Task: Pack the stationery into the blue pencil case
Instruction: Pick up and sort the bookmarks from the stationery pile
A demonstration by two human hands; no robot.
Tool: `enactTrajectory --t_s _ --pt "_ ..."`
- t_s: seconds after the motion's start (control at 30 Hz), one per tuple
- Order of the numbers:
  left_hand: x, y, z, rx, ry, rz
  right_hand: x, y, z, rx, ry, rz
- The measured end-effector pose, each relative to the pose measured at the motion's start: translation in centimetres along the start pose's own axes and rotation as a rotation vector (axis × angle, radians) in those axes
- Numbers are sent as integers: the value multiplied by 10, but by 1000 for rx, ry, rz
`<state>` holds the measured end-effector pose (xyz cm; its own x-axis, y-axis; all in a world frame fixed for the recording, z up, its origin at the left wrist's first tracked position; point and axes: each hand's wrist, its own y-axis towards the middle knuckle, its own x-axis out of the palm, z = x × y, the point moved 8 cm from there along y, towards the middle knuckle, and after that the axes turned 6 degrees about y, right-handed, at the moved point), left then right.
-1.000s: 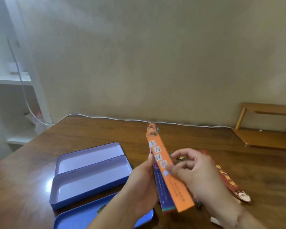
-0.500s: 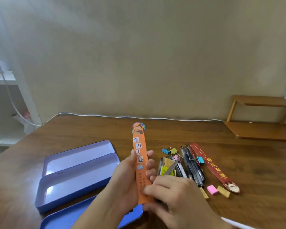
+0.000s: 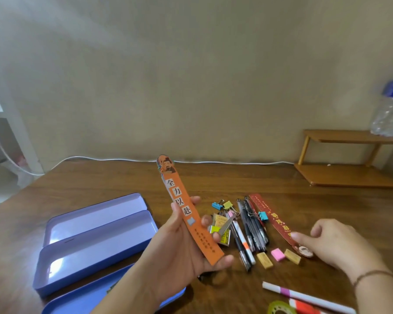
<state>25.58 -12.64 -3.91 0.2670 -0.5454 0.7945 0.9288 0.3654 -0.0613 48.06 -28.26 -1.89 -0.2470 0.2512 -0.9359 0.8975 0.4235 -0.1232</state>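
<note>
Whereas both hands gripped the orange bookmark [image 3: 186,214] earlier, only the left hand [image 3: 182,252] pinches it now; the right hand [image 3: 336,243], fingers loosely spread, touches the red bookmark [image 3: 272,219].

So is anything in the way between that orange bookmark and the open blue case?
Nothing visible. The left hand holds the orange bookmark just right of the pencil case, whose open tray shows only bare metal.

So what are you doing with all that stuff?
A person is packing stationery. The left hand holds an orange bookmark up above the table, while the right hand touches a red bookmark lying there. The blue pencil case sits open on the left, and the pens, clips and erasers aren't packed yet.
</note>
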Motion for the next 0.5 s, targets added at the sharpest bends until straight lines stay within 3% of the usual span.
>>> enactTrajectory --t_s 0.2,0.3,0.4,0.5 --pt "-4 -1 -1 -27 98 35 22 13 0 11 24 -39" --pt "-10 -1 -3 -64 170 65 27 22 5 8 176 -68" --pt "-17 -2 -4 -107 266 96 -1 24 11 -63 376 199" --pt "-21 -4 -7 -177 357 97 -41 -2 4 -345 742 593"
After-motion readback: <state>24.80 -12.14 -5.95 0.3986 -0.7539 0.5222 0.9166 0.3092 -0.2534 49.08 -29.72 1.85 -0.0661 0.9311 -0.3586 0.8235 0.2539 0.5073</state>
